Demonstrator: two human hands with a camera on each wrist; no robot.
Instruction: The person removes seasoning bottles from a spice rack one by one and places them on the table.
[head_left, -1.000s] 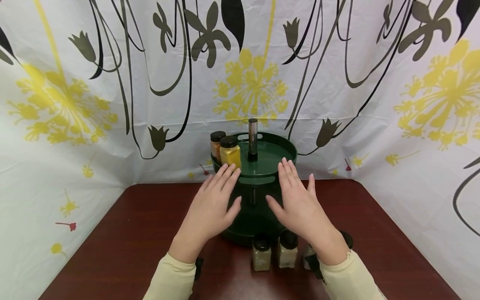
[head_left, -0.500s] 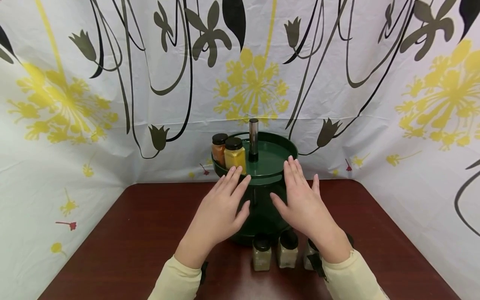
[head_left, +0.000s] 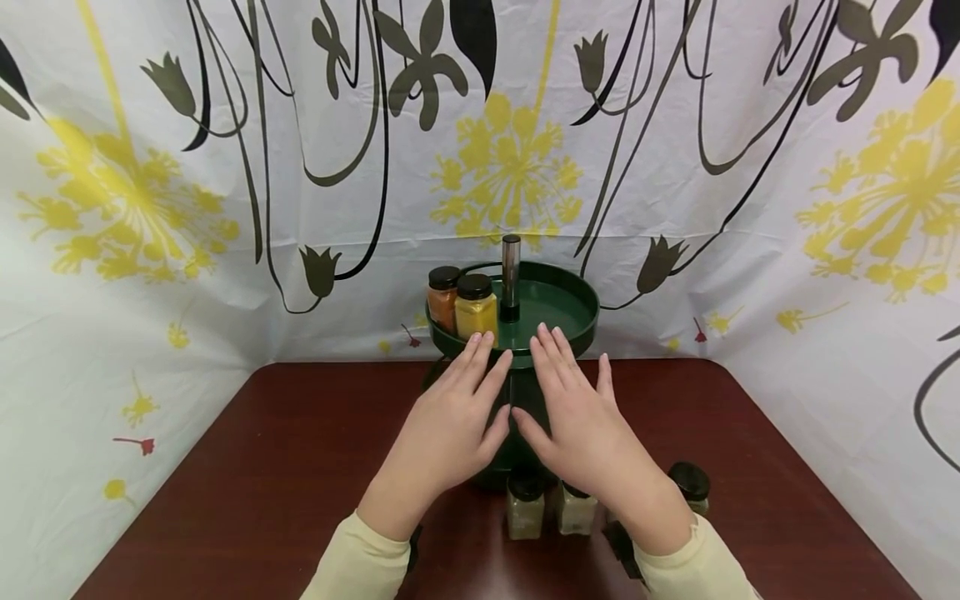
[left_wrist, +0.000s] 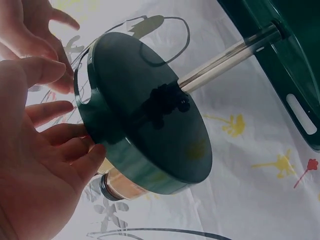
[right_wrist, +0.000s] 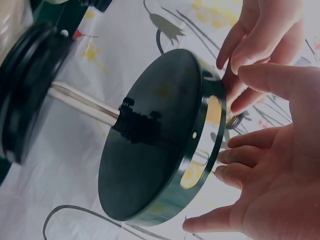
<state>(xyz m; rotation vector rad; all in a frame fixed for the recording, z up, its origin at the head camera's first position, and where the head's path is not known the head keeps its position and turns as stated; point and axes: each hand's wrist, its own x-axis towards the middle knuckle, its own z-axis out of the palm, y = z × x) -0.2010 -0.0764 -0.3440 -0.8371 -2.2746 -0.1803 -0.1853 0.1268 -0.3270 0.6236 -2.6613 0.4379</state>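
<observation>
Holds the left hand at the near rim of the green upper tray, with fingers straight and apart, touching the rim in the left wrist view. Holds the right hand close alongside, likewise with fingers straight and thumb spread — cannot tell whether touching the slotted rim or just beside it. On the upper tray, at its left side, an orange jar and a yellow jar, both upright under black lids, next to a metal pole in the middle. Underneath, the rest of the green two-tier stand, upright on the dark red table — before a flower-printed cloth. In front of the stand, two pale jars, side by side; beyond the right wrist, a black-lidded jar, partly hidden.
</observation>
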